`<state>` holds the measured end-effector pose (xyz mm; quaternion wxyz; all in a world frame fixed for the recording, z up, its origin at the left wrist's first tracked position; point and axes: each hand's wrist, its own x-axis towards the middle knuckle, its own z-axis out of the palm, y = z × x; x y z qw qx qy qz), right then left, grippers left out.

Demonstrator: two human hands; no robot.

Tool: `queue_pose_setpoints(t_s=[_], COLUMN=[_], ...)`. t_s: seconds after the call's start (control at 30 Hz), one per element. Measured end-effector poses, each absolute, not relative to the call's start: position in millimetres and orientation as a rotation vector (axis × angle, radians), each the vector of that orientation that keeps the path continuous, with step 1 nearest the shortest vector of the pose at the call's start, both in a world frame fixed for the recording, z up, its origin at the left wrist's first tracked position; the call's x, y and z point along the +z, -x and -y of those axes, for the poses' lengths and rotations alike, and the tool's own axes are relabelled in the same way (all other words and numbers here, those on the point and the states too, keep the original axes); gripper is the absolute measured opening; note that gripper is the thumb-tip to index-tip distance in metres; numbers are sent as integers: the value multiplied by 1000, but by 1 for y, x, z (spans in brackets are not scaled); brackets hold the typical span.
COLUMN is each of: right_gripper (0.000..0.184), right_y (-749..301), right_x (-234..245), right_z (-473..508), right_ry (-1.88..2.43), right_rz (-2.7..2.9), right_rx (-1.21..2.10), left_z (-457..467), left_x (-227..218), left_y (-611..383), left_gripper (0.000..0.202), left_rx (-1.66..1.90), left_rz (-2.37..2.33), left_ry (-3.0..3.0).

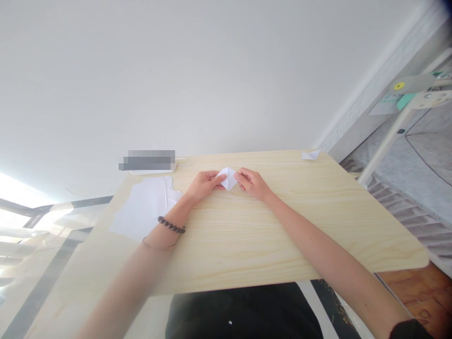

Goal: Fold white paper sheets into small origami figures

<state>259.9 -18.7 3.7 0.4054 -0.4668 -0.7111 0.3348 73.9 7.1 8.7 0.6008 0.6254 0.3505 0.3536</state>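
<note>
A small piece of folded white paper (229, 181), diamond-shaped with a crease down its middle, is held between both hands over the wooden table (247, 245). My left hand (206, 183) pinches its left side, thumb on the front and fingers behind. At the right corner, the thumb and fingertips of my right hand (251, 182) close on the paper. The fingers behind it are partly hidden. Dark beads circle my left wrist.
Loose white paper sheets (137, 207) lie at the table's left, partly behind my left forearm. A blurred-out object on a white base (155, 170) stands at the back left. Another folded paper (310, 155) rests at the back right corner. A wall rises behind; a metal frame (384, 136) stands right.
</note>
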Motion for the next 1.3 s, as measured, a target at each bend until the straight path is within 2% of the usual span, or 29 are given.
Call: queue_pose_setpoints(t_s=[0.23,0.77,1.0,1.3], right_gripper=[30,26,25,23], right_y=[-259,-258,-259,-256], right_x=[5,6,6,4], right_z=[20,21,22,23], right_ry=[1189,1169,1172,1115], right_rz=[1815,1855,1873,1982], right_rx=[822,827,771,732], left_z=[-7,-5,-1,-4], left_x=[9,12,13,10], left_y=[-71,-74,-77,-76], left_gripper=[38,29,39,37], left_rx=[696,691,771,898], left_rz=[-1007,-945,-965,-932], left_ry=[-1672,-1634,-1644,-1674])
